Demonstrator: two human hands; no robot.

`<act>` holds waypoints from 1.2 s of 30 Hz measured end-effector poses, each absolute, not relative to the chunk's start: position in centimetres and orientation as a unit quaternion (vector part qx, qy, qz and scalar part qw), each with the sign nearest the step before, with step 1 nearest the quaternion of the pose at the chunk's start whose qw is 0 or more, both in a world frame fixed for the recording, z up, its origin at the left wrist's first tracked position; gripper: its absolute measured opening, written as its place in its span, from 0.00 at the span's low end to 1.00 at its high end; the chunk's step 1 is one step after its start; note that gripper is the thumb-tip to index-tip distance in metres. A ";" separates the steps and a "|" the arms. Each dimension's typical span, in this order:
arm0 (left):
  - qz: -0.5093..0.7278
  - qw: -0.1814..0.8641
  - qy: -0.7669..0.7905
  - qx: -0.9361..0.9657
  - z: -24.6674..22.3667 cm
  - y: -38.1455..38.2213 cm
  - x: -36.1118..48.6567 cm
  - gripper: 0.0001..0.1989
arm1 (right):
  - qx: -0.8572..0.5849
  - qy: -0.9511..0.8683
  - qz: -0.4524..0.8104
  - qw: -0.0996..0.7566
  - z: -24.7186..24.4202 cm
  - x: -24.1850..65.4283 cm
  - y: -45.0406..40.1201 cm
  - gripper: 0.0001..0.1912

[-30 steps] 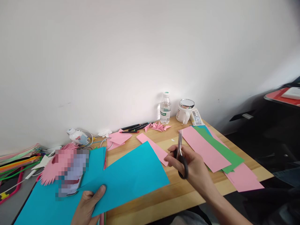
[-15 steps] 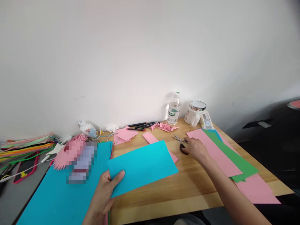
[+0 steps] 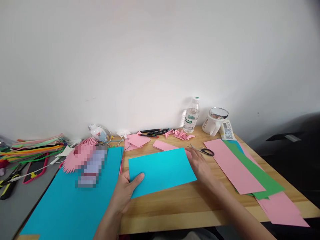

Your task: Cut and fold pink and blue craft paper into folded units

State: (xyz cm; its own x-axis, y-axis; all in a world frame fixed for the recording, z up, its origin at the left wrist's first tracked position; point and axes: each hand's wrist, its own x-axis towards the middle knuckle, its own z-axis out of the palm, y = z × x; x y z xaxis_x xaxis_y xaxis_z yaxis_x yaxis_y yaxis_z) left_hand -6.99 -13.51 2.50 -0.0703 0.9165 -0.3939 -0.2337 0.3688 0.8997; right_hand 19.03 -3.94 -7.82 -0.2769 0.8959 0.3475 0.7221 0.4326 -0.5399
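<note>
A blue paper rectangle is gripped at its left edge by my left hand, the thumb on top. My right hand is at the sheet's right edge, its fingers partly behind the paper, so I cannot make out whether they grip it. Just beyond that hand lie black-handled scissors on the wooden table. Pink folded paper is partly covered by the blue sheet. Pink strips and green paper lie to the right.
At the back stand a water bottle and a white mug, near pens and pink folded pieces. Large blue sheets, a pink pleated disc and pliers are on the left.
My right hand has left the scissors on the table and moved left to the blue sheet's right edge. The view has shifted slightly; my left hand keeps its hold.
</note>
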 end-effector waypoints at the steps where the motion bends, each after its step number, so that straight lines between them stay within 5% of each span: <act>1: 0.472 0.609 0.560 0.304 2.4 -13.4 -7.0 0.21 | -0.521 -0.762 0.168 0.346 -7.6 19.1 -3.7 0.16; 6: 0.465 0.642 0.546 0.272 1.9 -12.9 -7.0 0.20 | -0.453 -0.567 0.534 0.434 -5.2 18.9 -4.2 0.24; 11: 0.465 0.673 0.527 0.229 1.2 -12.4 -6.9 0.19 | -0.375 -0.496 0.665 0.413 -4.0 18.5 -5.5 0.29; 16: 0.462 0.662 0.523 0.273 0.2 -12.4 -7.2 0.16 | -0.407 -0.550 0.577 0.445 -4.8 18.4 -6.2 0.32; 21: 0.465 0.598 0.540 0.368 -2.0 -12.6 -7.5 0.21 | -0.463 -0.634 0.430 0.446 -5.8 18.3 -6.9 0.19; 25: 0.479 0.379 0.626 0.485 -3.2 -12.8 -7.7 0.32 | -0.466 -0.671 0.363 0.447 -6.5 18.3 -7.2 0.13; 31: 0.436 0.077 0.555 0.705 -3.0 -12.9 -8.2 0.10 | -0.418 -0.722 0.288 0.469 -6.0 18.3 -7.4 0.06; 36: 0.388 -0.051 0.492 0.778 -2.5 -12.9 -7.9 0.09 | -0.394 -0.742 0.168 0.516 -4.7 18.3 -7.7 0.07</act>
